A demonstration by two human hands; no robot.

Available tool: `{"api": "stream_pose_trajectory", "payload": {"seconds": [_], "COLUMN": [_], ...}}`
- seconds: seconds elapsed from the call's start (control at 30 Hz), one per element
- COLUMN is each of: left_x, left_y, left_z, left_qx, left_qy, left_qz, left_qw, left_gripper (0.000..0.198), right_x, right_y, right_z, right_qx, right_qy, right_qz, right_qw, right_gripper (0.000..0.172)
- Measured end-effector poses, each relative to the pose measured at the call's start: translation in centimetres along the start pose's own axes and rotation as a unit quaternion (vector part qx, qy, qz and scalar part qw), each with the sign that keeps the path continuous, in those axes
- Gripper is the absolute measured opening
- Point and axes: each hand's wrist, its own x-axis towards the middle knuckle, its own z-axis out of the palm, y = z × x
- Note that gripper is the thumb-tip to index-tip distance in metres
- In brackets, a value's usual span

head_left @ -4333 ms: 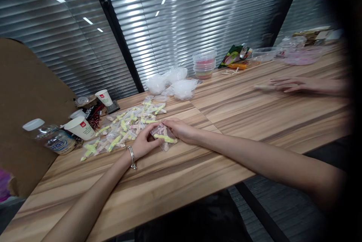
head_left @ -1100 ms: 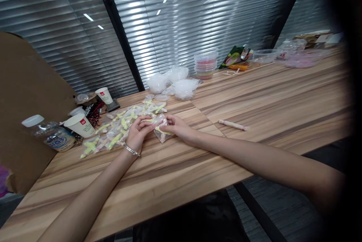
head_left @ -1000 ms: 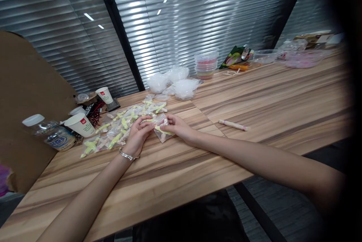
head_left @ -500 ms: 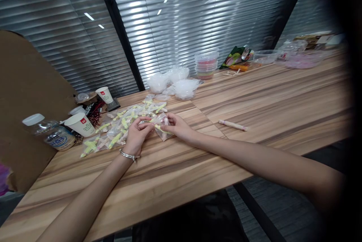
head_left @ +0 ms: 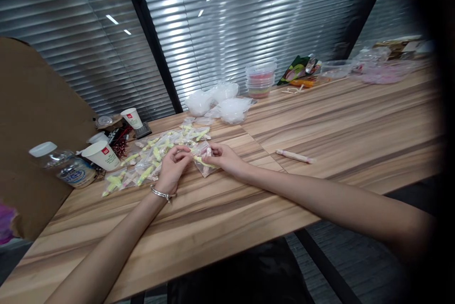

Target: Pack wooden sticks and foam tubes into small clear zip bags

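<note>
Right hand (head_left: 229, 160) grips small clear plastic bag (head_left: 204, 164) of yellow and pink pieces (head_left: 206, 170), left hand (head_left: 172, 167) pinching its edge, presumably keeping it taut.

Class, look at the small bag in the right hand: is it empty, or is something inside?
Not empty: yellow and pinkish pieces show through the clear bag. Whether it is sealed, I cannot tell.

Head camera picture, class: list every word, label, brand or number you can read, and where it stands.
No text can be quoted for certain.
Front paper cup: green lettering under a red mark, too blurred.
Rear paper cup: the same, smaller.
Bottle label: blue lettering, unreadable.
</note>
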Motion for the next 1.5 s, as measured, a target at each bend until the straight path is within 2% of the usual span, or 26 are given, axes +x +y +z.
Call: {"api": "stream_pose_trajectory", "payload": {"seconds": [0.17,0.5,0.8,0.93,1.1,1.37,1.5], "left_x": [0.05,-0.04,-0.17,-0.3,-0.49,-0.46,-0.52], "left_y": [-0.27,-0.24,-0.08,0.01,0.28,0.18,0.12], "left_z": [-0.07,-0.16,-0.03,0.09,0.17,0.01,0.03], "left_qx": [0.019,0.026,0.04,0.061,0.034,0.049,0.066], "left_qy": [-0.056,-0.037,-0.041,-0.063,-0.089,-0.087,-0.108], "left_qz": [-0.013,-0.02,0.019,0.04,0.01,0.018,0.028], "left_qw": [0.998,0.999,0.998,0.995,0.995,0.995,0.992], "left_gripper": [0.025,0.026,0.025,0.022,0.023,0.021,0.019], "right_x": [-0.28,-0.04,-0.12,-0.21,-0.35,-0.41,-0.38], "right_y": [-0.62,0.15,0.16,0.07,-0.2,-0.26,-0.26], "right_z": [0.18,0.03,0.04,-0.07,-0.12,-0.11,-0.06], "right_qx": [-0.001,-0.014,-0.028,-0.07,-0.111,-0.088,-0.07], "right_qy": [0.0,-0.014,-0.015,0.004,0.016,0.001,0.009], "right_qz": [0.003,-0.013,-0.016,-0.022,-0.025,-0.027,-0.019], "right_qw": [1.0,1.0,0.999,0.997,0.993,0.996,0.997], "right_gripper": [0.023,0.023,0.023,0.025,0.027,0.029,0.027]}}
